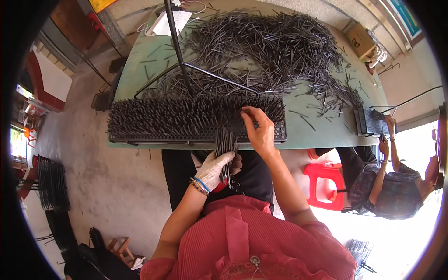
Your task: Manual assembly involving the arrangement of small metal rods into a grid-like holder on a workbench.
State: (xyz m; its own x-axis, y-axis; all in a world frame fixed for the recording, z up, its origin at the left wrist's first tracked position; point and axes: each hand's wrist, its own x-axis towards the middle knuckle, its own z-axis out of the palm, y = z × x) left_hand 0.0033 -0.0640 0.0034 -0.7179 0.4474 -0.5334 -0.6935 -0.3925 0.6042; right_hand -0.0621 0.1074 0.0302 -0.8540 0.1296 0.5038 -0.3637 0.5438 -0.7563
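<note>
My left hand (215, 169), in a whitish glove, is wrapped round a bundle of thin black strips (226, 142). The bundle stands upright against the near edge of a black perforated rack (268, 136). Dense rows of black strips (154, 114) stick up from its holes, thick along the left and middle. Over the right part of the rack, my bare right hand (259, 129) has its fingers curled together. Dark strip ends show between its fingers and palm; how many it holds is hidden.
A large heap of loose black strips (275, 44) covers the back of the green table (322, 133). A metal frame (175, 42) rises behind the rack. At right, another person's hands (389, 126) work at a second rack (368, 122), near a red stool (322, 184). A cardboard box (361, 41) stands back right.
</note>
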